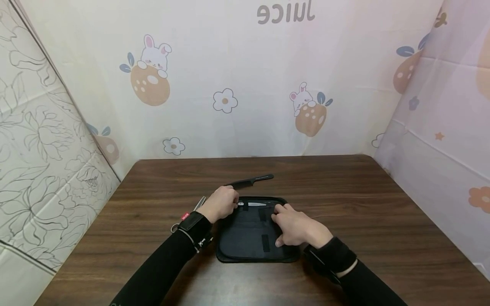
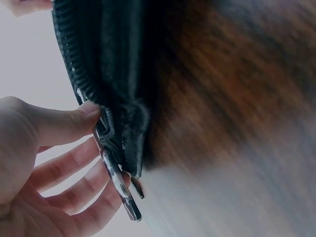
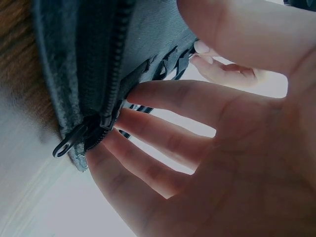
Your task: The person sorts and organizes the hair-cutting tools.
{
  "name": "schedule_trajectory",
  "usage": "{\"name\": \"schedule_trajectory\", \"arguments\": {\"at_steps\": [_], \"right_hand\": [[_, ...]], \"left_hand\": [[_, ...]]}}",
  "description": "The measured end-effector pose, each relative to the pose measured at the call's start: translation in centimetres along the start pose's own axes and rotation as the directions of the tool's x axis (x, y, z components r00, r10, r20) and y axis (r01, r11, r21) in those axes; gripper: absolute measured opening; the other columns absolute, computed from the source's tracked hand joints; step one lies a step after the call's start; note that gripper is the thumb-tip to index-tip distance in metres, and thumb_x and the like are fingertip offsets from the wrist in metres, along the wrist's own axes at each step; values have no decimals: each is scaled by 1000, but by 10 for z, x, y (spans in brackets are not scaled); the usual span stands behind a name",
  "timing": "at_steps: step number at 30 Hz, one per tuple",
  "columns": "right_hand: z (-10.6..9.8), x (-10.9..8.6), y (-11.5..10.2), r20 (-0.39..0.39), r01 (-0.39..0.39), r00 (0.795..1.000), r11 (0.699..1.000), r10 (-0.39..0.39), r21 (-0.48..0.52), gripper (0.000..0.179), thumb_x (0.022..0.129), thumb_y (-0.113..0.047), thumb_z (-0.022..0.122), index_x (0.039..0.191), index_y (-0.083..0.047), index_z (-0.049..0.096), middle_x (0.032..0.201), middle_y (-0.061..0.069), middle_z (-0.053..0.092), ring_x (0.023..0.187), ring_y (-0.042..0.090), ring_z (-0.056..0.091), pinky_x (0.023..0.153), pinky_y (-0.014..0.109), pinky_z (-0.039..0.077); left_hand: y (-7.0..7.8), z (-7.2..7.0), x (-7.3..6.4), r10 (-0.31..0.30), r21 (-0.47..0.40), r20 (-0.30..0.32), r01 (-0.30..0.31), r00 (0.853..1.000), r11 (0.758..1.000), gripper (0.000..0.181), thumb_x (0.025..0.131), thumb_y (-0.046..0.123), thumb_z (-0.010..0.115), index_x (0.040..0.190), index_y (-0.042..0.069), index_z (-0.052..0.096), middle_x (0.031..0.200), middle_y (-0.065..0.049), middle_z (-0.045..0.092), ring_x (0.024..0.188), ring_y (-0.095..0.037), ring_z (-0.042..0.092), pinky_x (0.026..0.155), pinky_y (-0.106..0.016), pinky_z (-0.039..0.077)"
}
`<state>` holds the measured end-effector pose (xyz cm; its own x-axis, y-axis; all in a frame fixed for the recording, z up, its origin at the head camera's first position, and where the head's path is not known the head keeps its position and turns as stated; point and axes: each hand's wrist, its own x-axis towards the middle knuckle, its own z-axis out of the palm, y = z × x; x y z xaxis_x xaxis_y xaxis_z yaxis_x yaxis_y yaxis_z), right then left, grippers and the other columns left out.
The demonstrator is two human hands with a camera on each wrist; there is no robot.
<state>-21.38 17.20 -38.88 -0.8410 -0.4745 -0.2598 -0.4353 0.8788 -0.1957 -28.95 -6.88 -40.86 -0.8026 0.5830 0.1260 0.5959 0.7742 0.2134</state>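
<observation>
An open black zip case [image 1: 249,238] lies flat on the table. Along its far edge, a slim silver blade-like tool [image 1: 256,204] runs under an elastic loop. My left hand [image 1: 220,204] is at the far left corner and pinches the tool's end. In the left wrist view the thumb presses on the shiny metal piece [image 2: 118,182] beside the zip edge; the tool's kind cannot be told. My right hand [image 1: 300,227] rests over the case's right side, its extended fingertips touching the zip edge near the zip pull [image 3: 69,140].
A black comb [image 1: 250,182] lies beyond the case. Metal scissors [image 1: 200,203] lie left of the case, partly hidden behind my left wrist. The brown wooden table [image 1: 344,187] meets patterned curtains at the back and sides.
</observation>
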Motion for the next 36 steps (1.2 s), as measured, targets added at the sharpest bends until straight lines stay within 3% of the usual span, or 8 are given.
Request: {"name": "schedule_trajectory", "arguments": {"at_steps": [11,25,36], "right_hand": [[1,1,0,1,-1,1000,1000,1,-10,67,83,-27,86,138,3,60,136,11,50,116,27,45,90,43,49],[1,1,0,8,-19,1000,1000,19,-3,68,84,-27,86,138,2,60,140,11,49,119,27,45,92,43,49],[-1,2,0,7,-17,1000,1000,17,-2,67,84,-27,85,139,3,59,142,14,48,123,30,45,93,44,49]], "left_hand": [[0,1,1,12,-20,-20,-12,1000,1000,12,92,6,74,81,9,72,83,-3,59,82,-22,59,79,-39,50],[1,2,4,-4,-3,10,4,1000,1000,12,93,8,75,82,10,71,84,-3,59,84,-22,59,80,-38,50],[4,-1,6,0,20,8,0,1000,1000,21,92,6,75,73,12,66,78,-1,56,79,-19,55,77,-36,47]]}}
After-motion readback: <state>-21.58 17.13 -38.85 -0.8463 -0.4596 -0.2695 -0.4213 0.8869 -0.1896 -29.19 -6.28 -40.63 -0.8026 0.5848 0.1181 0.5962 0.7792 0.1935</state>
